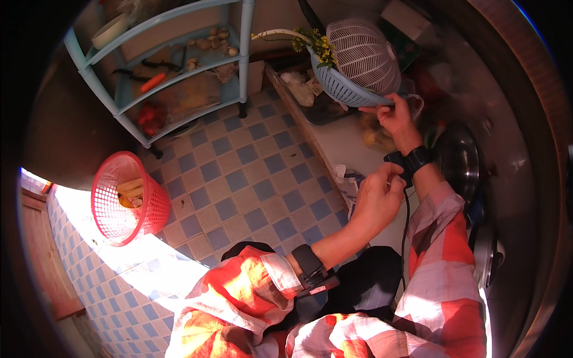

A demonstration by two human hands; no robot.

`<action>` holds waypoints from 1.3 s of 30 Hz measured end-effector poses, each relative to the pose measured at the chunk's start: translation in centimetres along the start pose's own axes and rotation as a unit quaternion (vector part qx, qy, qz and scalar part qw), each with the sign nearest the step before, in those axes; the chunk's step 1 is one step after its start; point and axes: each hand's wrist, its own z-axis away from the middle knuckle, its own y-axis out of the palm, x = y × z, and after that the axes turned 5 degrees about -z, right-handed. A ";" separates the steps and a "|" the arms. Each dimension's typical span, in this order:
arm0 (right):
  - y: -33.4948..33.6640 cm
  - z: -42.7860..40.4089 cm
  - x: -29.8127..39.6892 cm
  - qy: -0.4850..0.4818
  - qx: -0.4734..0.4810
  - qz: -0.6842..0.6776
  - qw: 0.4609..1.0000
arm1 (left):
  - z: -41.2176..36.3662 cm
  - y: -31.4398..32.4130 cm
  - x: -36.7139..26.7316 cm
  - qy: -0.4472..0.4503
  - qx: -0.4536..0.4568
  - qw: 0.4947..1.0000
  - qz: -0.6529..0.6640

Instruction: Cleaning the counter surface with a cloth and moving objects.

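Observation:
My right hand (396, 118) grips the near rim of a blue slotted plastic basket (342, 89). A white lattice plastic basket (367, 49) rests tilted in it, bottom outward. Stems with yellow flowers (324, 47) lie over the blue basket's left side. My left hand (380, 194) is in front of my right wrist, beside the black strapped device (418, 156) there. Its fingers are curled; whether they hold anything is hidden. A black cable hangs below the device. A similar black device (309, 266) is strapped to my left wrist.
A light blue shelf rack (244, 53) holds garlic bulbs (217, 38) and a carrot (153, 83). On the tiled floor (237, 179) stands a red waste basket (154, 206) containing scraps. Dark metal cookware (461, 156) sits right of my arm; a bag (297, 89) lies on the low counter (335, 138).

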 end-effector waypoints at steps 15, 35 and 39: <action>-1.0 -5.1 7.6 0.116 0.142 -0.091 0.979 | -0.3 -0.3 0.3 -0.026 0.031 0.999 -0.021; -1.1 -4.0 -1.6 0.027 0.018 -0.058 0.998 | -1.0 -1.3 0.9 -0.014 0.001 1.000 0.000; -1.6 -4.7 3.0 0.015 0.052 -0.089 0.995 | -1.2 -1.1 0.6 -0.014 0.011 1.000 0.013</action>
